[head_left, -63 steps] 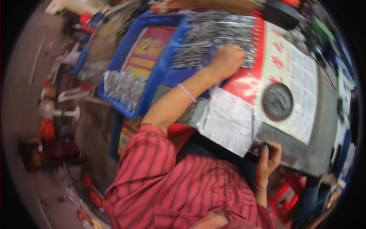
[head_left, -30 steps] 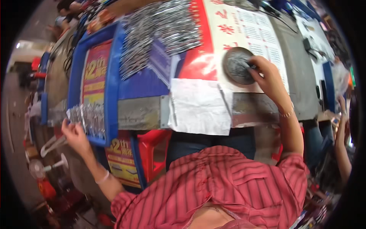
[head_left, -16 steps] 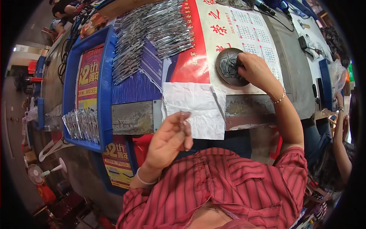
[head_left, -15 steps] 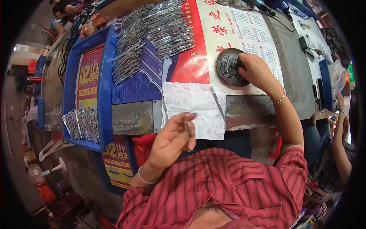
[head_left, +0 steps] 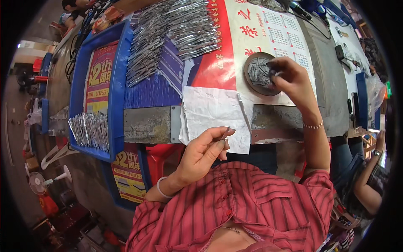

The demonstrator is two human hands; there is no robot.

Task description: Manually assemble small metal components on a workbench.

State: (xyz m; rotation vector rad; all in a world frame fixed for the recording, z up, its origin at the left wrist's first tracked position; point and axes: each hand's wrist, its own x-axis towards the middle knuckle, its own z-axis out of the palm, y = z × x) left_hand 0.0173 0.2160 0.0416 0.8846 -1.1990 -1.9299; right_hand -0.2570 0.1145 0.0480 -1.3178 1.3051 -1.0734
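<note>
A round brown dish (head_left: 251,85) holding many small grey metal pins (head_left: 259,71) stands on the calendar sheet. At its right rim is my right hand (head_left: 296,82), thumb and fingers drawn together. Whatever lies between those fingertips is too small and dark to make out. Closer to my body, my left hand (head_left: 203,153) pinches a small shiny metal piece (head_left: 226,135) over the lower edge of a creased white sheet (head_left: 214,107). Long thin silver metal pieces (head_left: 191,31) lie heaped in rows beyond the sheet.
A blue tray (head_left: 119,90) on the left carries more silver pieces (head_left: 89,131) at its near end. The printed calendar sheet (head_left: 235,29) covers the middle of the worktable. Cables (head_left: 312,21) lie at the back right. Another person's arm (head_left: 371,172) shows at the far right.
My right hand has drawn back from the pins toward the dish's right rim. My left hand has shifted a little right, still pinching. The view has shifted slightly.
</note>
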